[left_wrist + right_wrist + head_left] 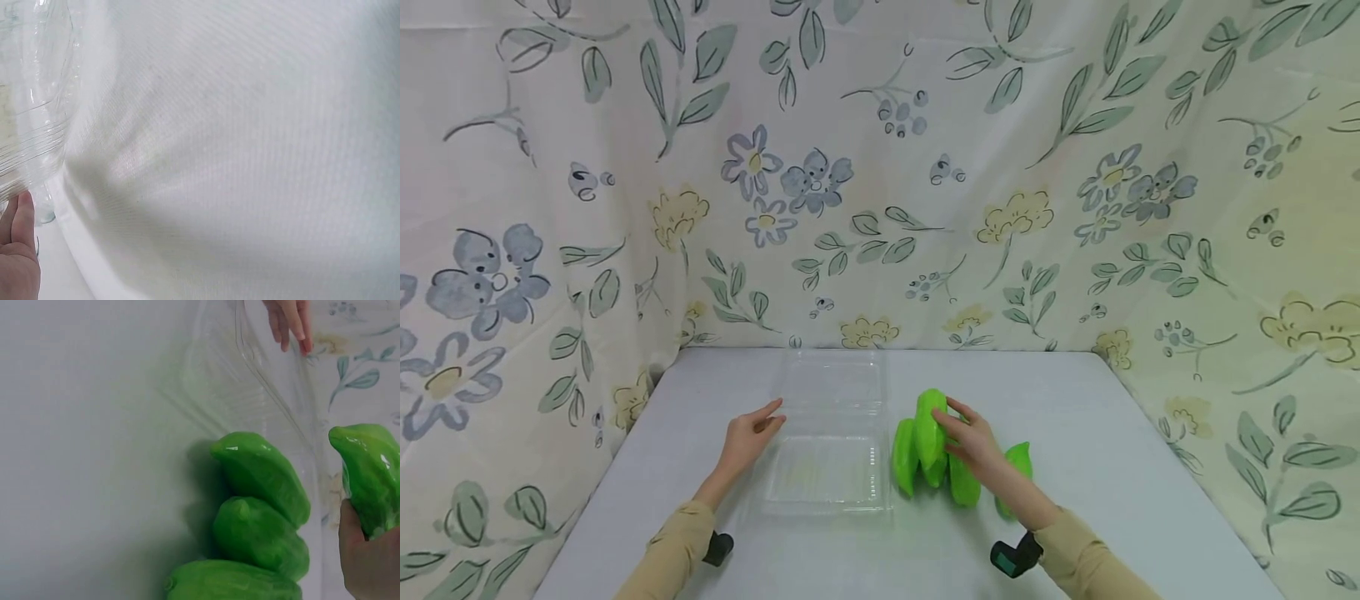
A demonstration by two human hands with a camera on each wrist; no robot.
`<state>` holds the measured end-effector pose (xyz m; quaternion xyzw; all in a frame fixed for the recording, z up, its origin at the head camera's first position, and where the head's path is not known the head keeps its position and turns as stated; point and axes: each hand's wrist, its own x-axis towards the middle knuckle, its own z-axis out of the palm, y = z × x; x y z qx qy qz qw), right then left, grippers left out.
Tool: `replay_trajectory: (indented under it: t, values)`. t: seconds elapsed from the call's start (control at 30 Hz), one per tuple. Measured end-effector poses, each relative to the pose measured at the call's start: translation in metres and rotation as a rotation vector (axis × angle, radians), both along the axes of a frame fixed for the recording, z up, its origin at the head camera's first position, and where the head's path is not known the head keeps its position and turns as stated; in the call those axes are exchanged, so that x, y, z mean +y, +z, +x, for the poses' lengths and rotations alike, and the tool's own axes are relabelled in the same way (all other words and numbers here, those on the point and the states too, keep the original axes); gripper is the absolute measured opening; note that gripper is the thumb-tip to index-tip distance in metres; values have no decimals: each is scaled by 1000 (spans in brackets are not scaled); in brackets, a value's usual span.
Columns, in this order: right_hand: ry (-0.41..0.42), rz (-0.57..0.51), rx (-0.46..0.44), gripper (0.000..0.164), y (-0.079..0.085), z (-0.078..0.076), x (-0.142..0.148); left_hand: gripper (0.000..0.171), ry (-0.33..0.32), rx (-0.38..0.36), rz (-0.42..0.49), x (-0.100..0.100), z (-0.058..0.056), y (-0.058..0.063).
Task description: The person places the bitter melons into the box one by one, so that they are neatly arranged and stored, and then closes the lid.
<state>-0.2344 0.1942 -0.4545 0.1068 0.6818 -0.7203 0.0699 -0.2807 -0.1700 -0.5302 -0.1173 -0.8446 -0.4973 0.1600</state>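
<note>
My right hand (976,446) grips a glossy green papaya-like fruit (931,425), raised above others of its kind. In the right wrist view this held fruit (369,472) stands apart from the row, my thumb along its side. Below lie similar green fruits (906,458), side by side on the table, and another green fruit (1019,460) is partly hidden by my right forearm. A clear plastic clamshell box (883,475) lies opened flat to the left of the fruits. At its left edge, near the hinge, my left hand (747,440) has fairly straight fingers touching or very close to the plastic.
A white cloth covers the table (820,558). Floral curtain (880,183) hangs behind and along both sides. The clamshell's lid half (835,383) reaches toward the table's back edge. Dark wrist devices (1017,557) sit below both forearms.
</note>
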Motion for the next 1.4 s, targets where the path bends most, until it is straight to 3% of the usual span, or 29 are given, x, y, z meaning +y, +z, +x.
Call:
replay_trajectory:
  t: [0.3, 0.93, 1.27, 1.4]
  values:
    - [32, -20, 19, 61, -1, -4, -19, 42, 16, -113, -28, 0, -1, 4]
    - [70, -101, 29, 62, -11, -11, -55, 40, 23, -36, -34, 0, -2, -1]
    - [88, -117, 34, 63, -11, -15, -75, 40, 25, -78, -31, 1, 0, 0]
    - [92, -142, 27, 64, -13, -16, -83, 40, 23, -64, -32, 0, 1, 1]
